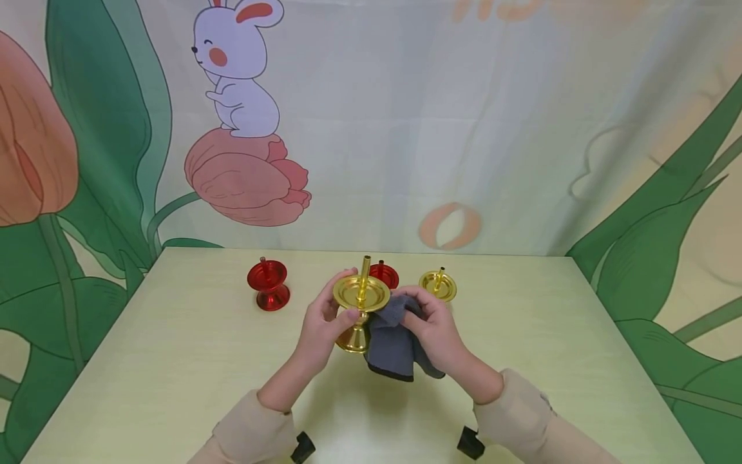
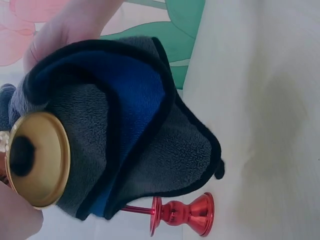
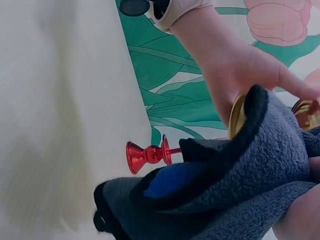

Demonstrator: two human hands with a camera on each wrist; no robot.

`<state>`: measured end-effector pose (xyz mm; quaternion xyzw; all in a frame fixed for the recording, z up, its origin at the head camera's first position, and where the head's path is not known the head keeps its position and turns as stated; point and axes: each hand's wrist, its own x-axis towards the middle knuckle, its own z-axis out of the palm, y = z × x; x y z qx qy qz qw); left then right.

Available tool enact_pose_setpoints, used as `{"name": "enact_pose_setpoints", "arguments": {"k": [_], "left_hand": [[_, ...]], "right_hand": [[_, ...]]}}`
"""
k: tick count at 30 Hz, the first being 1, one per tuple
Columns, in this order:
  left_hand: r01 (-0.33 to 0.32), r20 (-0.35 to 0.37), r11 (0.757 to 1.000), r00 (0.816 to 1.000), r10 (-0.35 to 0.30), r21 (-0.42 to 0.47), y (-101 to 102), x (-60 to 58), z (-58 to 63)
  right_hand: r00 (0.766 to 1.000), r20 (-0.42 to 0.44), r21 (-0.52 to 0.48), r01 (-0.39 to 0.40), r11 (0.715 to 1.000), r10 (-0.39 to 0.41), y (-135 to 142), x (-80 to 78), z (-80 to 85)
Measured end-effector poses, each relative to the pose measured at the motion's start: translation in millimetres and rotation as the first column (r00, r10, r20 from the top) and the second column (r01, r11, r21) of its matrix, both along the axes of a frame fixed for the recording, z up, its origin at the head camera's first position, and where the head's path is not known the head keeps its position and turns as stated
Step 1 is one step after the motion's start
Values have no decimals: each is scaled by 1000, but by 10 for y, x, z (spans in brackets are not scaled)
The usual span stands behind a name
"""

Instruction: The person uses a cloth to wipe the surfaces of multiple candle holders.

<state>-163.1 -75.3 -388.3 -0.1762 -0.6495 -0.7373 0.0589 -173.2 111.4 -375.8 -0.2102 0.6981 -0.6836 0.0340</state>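
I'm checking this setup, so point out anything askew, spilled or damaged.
Nothing stands out. The leftmost red candle holder stands upright, no spill shows on the table, the held gold holder leans only slightly, and the gray cloth hangs in loose folds. Fine scratches can't be judged.

Head view forward and down over table [image 1: 174,380], wrist views close, sideways, sharing cloth [image 1: 391,348]

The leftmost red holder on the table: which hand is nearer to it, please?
Left. The left hand is to the right of the red holder, not touching it; the right hand is farther right, past the held gold holder.
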Motion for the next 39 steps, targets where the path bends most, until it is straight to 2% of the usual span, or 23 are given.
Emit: {"name": "enact_pose_setpoints", "arguments": {"k": [5, 10, 13, 17, 22, 27, 30, 34, 37, 39], "left_hand": [[94, 15, 995, 995, -94, -21, -6, -14, 1], [184, 46, 983, 982, -183, -18, -22, -31, 2], [201, 85, 980, 976, -201, 4, -16, -35, 12], [211, 132, 973, 966, -221, 91, 6, -11, 32], [187, 140, 963, 966, -216, 195, 37, 0, 3], [203, 133, 958, 963, -232, 204, 38, -23, -35], [232, 129, 959, 959, -254, 163, 25, -29, -42], [215, 138, 973, 965, -224, 79, -2, -36, -25], [123, 169, 991, 977, -130, 47, -24, -45, 5], [61, 193, 997, 979, -69, 45, -38, -49, 25]], "right_hand": [[1000, 26, -34, -7, 999, 8, 16, -36, -4], [998, 49, -80, -41, 996, 45, 31, -67, -15], [997, 50, -93, -56, 994, 61, 42, -78, -15], [997, 50, -113, -59, 992, 65, 53, -87, -3], [996, 68, -128, -55, 990, 64, 65, -85, 7], [995, 72, -136, -63, 989, 74, 61, -75, 7], [994, 72, -141, -70, 988, 81, 58, -73, 5], [994, 79, -141, -63, 988, 74, 66, -79, 8], [994, 89, -135, -49, 990, 62, 80, -84, 8], [994, 95, -128, -42, 991, 54, 90, -88, 6]]}}
